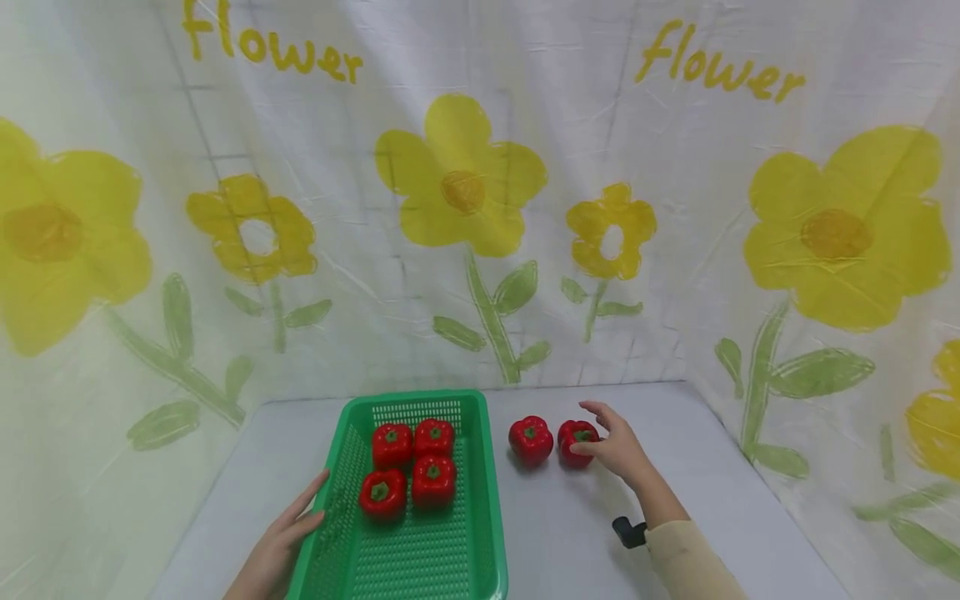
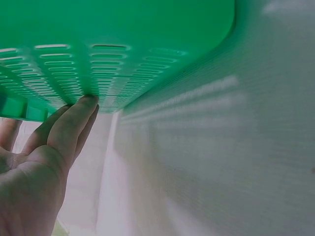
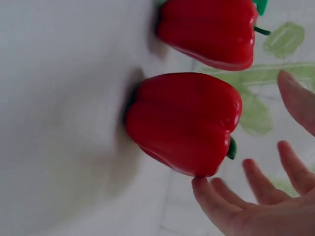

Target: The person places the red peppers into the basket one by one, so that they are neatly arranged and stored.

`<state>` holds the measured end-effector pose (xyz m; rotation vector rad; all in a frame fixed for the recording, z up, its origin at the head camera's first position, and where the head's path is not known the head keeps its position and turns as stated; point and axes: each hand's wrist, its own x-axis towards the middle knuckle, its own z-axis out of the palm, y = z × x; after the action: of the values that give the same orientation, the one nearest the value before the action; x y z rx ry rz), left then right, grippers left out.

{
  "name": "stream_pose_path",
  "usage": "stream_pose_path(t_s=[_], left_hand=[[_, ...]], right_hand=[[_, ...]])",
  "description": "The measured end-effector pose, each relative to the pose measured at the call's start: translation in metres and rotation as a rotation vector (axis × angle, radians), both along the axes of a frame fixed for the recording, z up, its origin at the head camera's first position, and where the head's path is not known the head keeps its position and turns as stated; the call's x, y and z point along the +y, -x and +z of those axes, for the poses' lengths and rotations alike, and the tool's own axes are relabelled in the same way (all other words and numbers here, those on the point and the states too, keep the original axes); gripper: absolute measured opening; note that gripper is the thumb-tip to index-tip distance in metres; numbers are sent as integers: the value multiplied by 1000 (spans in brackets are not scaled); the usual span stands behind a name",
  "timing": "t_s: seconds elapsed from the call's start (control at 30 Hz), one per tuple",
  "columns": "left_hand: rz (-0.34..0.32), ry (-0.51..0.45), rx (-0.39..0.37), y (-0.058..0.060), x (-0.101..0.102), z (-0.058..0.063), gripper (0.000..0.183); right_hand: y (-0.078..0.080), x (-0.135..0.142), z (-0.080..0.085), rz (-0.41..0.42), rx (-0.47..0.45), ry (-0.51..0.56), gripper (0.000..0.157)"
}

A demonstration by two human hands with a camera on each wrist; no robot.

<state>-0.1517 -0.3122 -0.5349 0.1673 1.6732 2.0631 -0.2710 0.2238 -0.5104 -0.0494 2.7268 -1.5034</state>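
A green plastic basket (image 1: 491, 492) with slotted walls holds several red bell peppers (image 1: 433, 482). My left hand (image 1: 281, 542) is at the basket's left side, its extended fingers against the outer slotted wall (image 2: 110, 64) in the left wrist view. Two more red bell peppers stand on the table right of the basket: a nearer one to it (image 1: 531, 442) and a farther one (image 3: 184, 125). Beside that farther pepper my right hand (image 1: 618, 446) is spread, thumb and fingers apart around its stem end. One fingertip appears to meet its edge in the right wrist view.
The light table (image 1: 555, 533) carries the basket and peppers. Behind it hangs a white curtain (image 1: 360, 308) with painted yellow flowers. A black strap piece (image 1: 628, 532) shows at the right wrist, by a cream sleeve (image 1: 690, 558).
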Motion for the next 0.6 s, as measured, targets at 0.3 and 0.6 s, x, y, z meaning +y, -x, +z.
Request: stream_pose_path(t_s=[0.3, 0.6], left_hand=[[-3, -47, 50, -1, 1, -2, 61], [17, -20, 48, -3, 2, -2, 62]], right_hand=[[3, 10, -23, 7, -121, 103, 80], [5, 10, -36, 1, -117, 119, 77]])
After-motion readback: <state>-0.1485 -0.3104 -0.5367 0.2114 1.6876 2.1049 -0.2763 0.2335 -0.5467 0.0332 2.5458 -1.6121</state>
